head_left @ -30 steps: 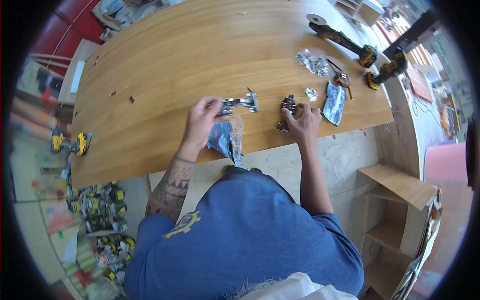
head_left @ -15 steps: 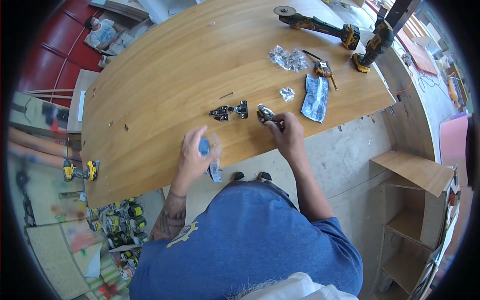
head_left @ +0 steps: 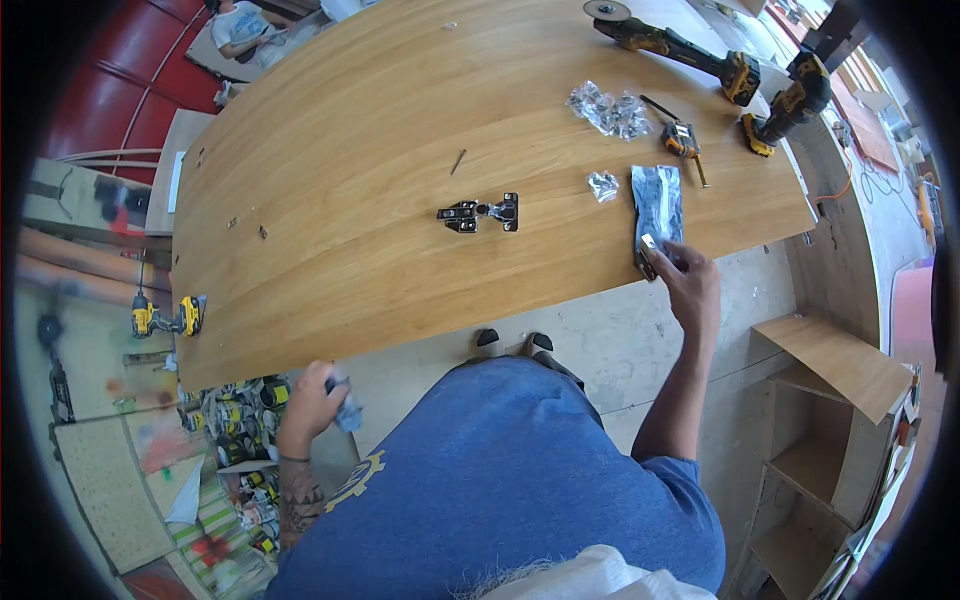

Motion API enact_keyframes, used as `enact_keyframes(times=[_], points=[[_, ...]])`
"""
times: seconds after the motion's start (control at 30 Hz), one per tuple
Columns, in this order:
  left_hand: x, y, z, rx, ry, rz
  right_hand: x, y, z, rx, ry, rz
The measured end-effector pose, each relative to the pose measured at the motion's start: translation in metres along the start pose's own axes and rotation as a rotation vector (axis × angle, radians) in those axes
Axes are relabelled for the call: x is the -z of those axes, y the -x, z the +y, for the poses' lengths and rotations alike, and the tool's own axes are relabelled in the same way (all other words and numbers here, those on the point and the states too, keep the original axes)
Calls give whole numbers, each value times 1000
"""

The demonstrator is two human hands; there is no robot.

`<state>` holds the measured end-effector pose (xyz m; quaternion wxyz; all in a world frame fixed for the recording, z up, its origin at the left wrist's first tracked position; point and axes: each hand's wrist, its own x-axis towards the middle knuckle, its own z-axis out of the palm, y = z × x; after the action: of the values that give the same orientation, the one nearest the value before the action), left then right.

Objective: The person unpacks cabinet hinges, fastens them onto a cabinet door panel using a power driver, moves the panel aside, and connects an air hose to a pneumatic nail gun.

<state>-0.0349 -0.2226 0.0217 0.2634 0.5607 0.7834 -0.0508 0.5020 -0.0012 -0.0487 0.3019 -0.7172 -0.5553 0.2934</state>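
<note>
My left hand (head_left: pixel 312 408) is closed on a crumpled plastic wrapper (head_left: pixel 348 412), just off the table's front edge. At the right, my right hand (head_left: pixel 692 285) pinches a small shiny metal hinge (head_left: pixel 648 252), partly covered by the fingers. It is over the lower end of a flat plastic packet (head_left: pixel 657 205); whether they touch I cannot tell. Another cabinet hinge (head_left: pixel 480 213) lies on the wooden table (head_left: pixel 360 250), between my hands and farther back. Behind that hinge is a thin screw-like metal piece (head_left: pixel 458 161).
Clear bags of small hardware (head_left: pixel 608 110), a tape measure (head_left: pixel 680 140), an angle grinder (head_left: pixel 670 45) and a cordless power tool (head_left: pixel 790 108) are at the table's back right. A yellow drill (head_left: pixel 165 316) is at the left. A person (head_left: pixel 245 35) sits beyond the table.
My left hand has moved left and toward me, carrying the wrapper off the table. My right hand has gone right with the hinge, to the plastic packet. The view has shifted slightly.
</note>
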Motion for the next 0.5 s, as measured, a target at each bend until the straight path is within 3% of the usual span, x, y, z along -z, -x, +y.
enact_keyframes(times=[0.03, 0.1, 0.2, 0.23, 0.3, 0.37, 0.4, 0.43, 0.5], points=[[7, 9, -9, 14, 6, -1, 7, 6, 0, 6, 2, -14], [16, 31, -28, 324, -117, -422, 20, 16, 0, -73, 14, -151], [-8, 61, -85, 246, -249, -271, 21, 26, 25, 5, -83, -194], [-7, 64, -78, 277, -232, -264, 23, 27, 30, -3, -233, -201], [-5, 50, -59, 156, -118, -9, 14, 27, 29, 8, -381, -246], [-3, 28, -37, 25, -11, 57, -9, 23, 9, -22, -1232, -184], [-1, 19, -20, -38, 123, 67, -18, 12, 10, -83, -1510, -482], [2, 11, -3, -107, 251, 89, -31, 15, -22, -136, -1659, -564], [2, -3, 10, -255, 291, 90, -54, 34, -81, -21, -1668, -781]])
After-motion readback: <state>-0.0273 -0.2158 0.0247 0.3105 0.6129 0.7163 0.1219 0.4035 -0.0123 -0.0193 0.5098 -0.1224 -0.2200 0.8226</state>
